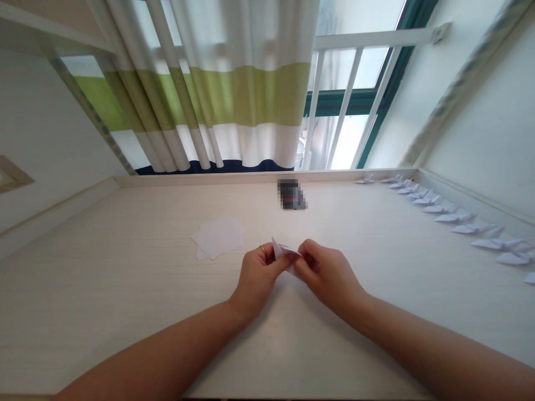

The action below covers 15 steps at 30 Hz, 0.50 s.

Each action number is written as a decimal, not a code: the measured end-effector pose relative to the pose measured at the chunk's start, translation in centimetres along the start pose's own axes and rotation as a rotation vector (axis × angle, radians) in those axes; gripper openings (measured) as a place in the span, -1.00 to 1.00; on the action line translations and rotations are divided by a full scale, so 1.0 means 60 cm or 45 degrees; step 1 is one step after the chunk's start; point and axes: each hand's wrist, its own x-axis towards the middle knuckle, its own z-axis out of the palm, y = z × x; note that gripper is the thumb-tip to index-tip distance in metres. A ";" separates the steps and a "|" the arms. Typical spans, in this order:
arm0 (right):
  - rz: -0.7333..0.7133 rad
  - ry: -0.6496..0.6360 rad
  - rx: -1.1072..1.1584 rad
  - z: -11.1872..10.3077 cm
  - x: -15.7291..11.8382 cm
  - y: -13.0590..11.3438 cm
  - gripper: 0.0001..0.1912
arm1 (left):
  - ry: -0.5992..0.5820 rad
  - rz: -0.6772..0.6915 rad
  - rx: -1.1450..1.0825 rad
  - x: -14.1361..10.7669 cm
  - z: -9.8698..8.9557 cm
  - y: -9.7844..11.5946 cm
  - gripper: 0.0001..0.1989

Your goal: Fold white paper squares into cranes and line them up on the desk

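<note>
A small folded white paper point(277, 248) is held above the middle of the white tabletop point(137, 278). My left hand point(259, 274) grips its left side, thumb across the front, with a ring on one finger. On the right side, my right hand point(326, 270) pinches the paper between thumb and curled fingers. Both hands nearly touch each other, and they hide part of the paper. Left of my left hand lies a loose stack of white paper sheets point(220, 236).
Several folded white paper cranes point(472, 228) line the right edge, continuing to the back right corner. A dark, pixelated object point(291, 195) lies near the back edge. Behind the raised rim point(200, 179) hang white and green curtains point(251, 94), beside a white railing point(376, 39).
</note>
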 end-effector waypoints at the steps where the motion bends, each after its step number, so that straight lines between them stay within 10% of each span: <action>1: -0.025 0.029 -0.048 0.000 -0.001 0.000 -0.85 | 0.004 0.002 -0.006 0.000 0.001 0.000 -0.84; 15: -0.747 0.425 -0.699 -0.005 -0.007 -0.008 -0.77 | 0.112 -0.054 -0.197 -0.003 0.015 0.002 -0.85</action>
